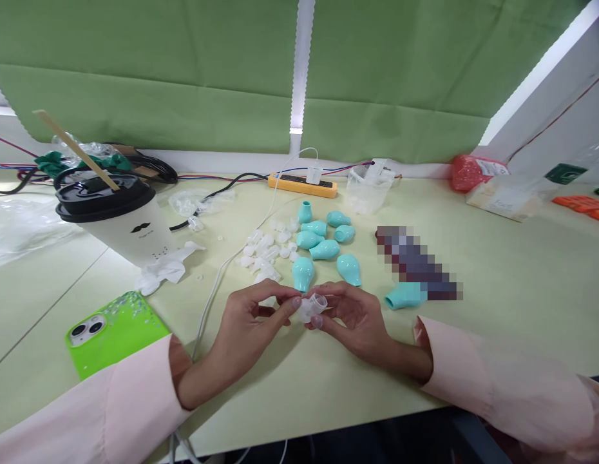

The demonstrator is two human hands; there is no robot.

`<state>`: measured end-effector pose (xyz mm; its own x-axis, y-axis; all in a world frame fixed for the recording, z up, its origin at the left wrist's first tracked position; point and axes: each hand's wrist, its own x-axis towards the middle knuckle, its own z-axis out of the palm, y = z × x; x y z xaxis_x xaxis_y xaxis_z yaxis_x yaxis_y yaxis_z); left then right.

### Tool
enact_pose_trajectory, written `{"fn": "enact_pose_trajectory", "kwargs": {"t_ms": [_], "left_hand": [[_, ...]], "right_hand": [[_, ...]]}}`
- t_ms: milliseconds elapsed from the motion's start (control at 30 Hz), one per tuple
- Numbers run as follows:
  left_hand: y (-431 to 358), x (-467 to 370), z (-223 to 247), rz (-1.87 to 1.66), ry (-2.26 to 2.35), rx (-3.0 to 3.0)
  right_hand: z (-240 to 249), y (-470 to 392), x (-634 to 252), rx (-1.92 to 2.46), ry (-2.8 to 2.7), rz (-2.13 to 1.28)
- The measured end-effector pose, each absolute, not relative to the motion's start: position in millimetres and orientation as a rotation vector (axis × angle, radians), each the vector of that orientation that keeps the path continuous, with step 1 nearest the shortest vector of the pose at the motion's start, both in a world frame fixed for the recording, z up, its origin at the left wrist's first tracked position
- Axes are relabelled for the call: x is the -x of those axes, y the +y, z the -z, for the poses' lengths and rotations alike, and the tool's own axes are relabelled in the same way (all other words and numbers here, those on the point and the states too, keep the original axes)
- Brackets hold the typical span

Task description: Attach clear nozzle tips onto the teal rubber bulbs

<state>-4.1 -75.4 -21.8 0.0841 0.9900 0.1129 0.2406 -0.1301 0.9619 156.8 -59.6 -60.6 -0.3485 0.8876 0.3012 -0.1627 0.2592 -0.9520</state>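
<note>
One clear plastic fitting (313, 308) pinched between fingertips of left hand (254, 316) and right hand (360, 322) above desk (290, 406); steadied from both sides, presumably for control; teal bulbs (303, 274) grouped just beyond.

Phone case (120, 332): bright green, speckled. Bulb-shaped pieces (324, 249): glossy turquoise. Power strip (302, 185): orange-yellow, black face. Sleeves (140, 399): pale pink.

From here I see green blinds (149, 84) hanging beyond the hands; bright light shows through the narrow gap between them; a white wall (565, 122) rises beyond the right hand; the pale yellow-green table (497, 264) spreads beneath and around both hands.
</note>
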Motion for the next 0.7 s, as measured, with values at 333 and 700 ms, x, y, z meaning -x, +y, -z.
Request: {"fn": "enact_pose_trajectory", "kwargs": {"t_ms": [333,700], "left_hand": [[-72.5,5.8,24.0,-1.048,1.138,-1.447],[-62.8,11.5,32.3,-0.863,0.876,-1.088]], "right_hand": [[62.2,-59.1,-156.9,0.678,-1.515,-1.316],[61.1,-59.5,-158.0,0.643,-1.506,-1.375]]}}
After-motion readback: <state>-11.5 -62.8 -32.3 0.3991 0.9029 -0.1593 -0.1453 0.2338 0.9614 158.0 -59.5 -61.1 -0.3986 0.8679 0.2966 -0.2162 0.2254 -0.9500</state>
